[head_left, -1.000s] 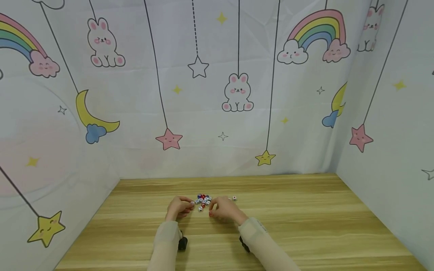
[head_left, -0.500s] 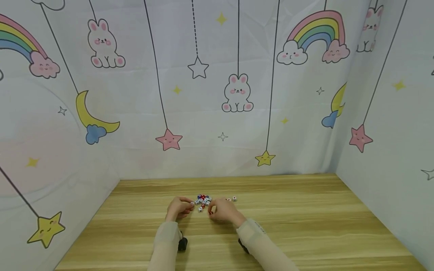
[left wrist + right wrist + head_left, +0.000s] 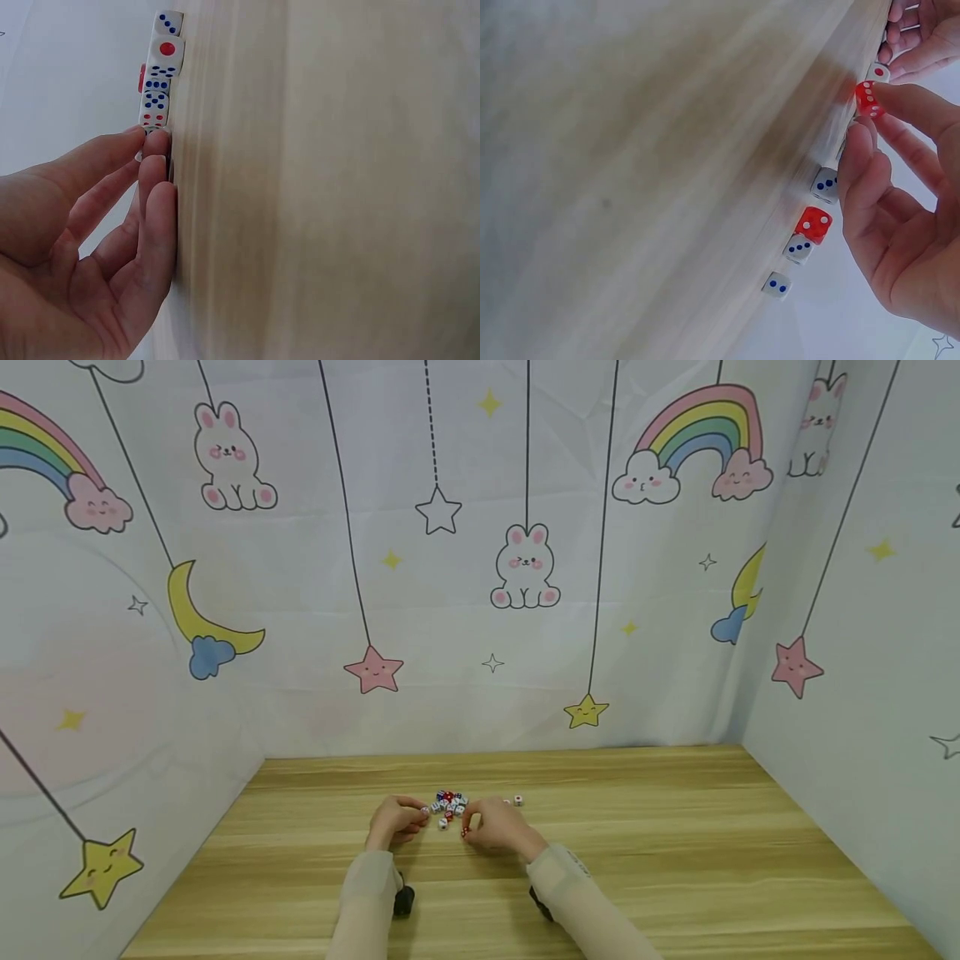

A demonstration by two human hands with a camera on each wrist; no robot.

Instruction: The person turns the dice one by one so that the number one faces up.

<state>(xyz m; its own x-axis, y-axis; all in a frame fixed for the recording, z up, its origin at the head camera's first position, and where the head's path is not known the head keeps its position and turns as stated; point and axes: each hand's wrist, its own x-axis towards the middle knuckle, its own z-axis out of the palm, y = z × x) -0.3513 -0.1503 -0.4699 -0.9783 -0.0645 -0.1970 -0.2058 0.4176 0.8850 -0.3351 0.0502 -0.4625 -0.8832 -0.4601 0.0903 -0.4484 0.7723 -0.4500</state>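
Fingers of our right hand (image 3: 497, 824) pinch a red die (image 3: 866, 100) at their tips, lower centre of the head view; our left hand (image 3: 396, 818), further left, pinches a white die (image 3: 425, 811).

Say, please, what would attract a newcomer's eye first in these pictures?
Probably the printed backdrop comes first, with rabbits and rainbows across the upper part of the head view. Next is the small cluster of mostly white dice on the wooden table, between the left hand and the right hand. In the right wrist view, the red die pinched by the right hand stands out.
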